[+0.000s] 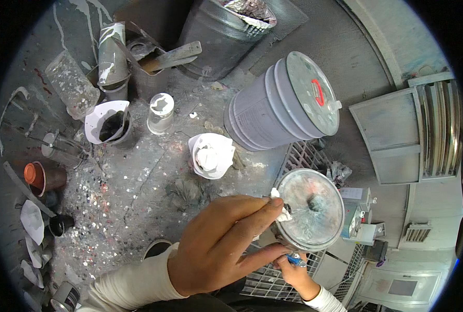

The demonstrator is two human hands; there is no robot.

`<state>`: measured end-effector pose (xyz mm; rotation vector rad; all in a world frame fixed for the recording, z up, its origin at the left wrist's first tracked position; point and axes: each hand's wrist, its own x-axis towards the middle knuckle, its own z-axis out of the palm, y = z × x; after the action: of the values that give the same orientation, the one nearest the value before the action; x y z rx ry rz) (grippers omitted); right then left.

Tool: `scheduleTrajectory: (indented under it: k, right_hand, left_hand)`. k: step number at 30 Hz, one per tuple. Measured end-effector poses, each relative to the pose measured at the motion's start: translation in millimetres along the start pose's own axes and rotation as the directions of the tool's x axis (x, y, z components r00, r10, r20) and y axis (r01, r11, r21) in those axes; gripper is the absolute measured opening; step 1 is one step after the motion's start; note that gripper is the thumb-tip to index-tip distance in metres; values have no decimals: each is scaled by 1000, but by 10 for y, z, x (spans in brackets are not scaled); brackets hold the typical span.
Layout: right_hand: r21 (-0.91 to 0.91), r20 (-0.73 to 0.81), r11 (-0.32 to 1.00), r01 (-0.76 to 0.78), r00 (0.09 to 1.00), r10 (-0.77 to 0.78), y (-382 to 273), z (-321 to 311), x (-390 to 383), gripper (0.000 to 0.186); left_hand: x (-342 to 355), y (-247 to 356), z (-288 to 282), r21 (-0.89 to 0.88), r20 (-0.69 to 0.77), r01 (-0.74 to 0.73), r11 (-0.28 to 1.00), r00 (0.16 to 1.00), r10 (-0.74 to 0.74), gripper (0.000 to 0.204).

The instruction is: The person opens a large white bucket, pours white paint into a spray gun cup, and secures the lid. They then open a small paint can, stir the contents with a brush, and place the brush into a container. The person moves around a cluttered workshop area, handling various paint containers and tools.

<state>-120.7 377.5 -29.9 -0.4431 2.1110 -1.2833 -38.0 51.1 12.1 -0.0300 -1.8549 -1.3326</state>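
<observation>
My left hand [231, 242] is closed in a pinch on a crumpled white wipe [284, 212] at the left rim of a round metal cup [314, 200]. The cup's pale grey top is smeared with paint and has a dark spot at its middle. Below the cup, my right hand [295, 275] is wrapped round a blue and silver part [296, 259]; cup and part together look like a paint spray gun. A left fingertip reaches down beside that blue part. The cup hides most of the gun's body.
A paint-spattered bench holds a lidded grey pail [265, 112], a white paper-lined cup [208, 156], a clear cup [161, 117] and a cup of dark paint [112, 127]. Behind stands a metal drum [216, 39]. A metal grate [268, 283] lies below my hands.
</observation>
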Motion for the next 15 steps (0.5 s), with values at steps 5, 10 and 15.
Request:
scheduleTrajectory:
  k: [5, 10, 15]
  right_hand:
    - [-48, 34, 999, -26, 999, 27, -32, 7, 46, 15]
    - [-85, 58, 992, -92, 994, 97, -159, 52, 103, 15]
    - [-142, -31, 990, -9, 1000, 5, -226, 158, 139, 21]
  left_hand:
    - [-44, -44, -21, 84, -36, -68, 994, 997, 71, 57]
    - [-71, -19, 11, 201, 8, -169, 965, 985, 171, 54]
    - [-22, 58, 94, 345, -17, -260, 902, 959, 283, 34]
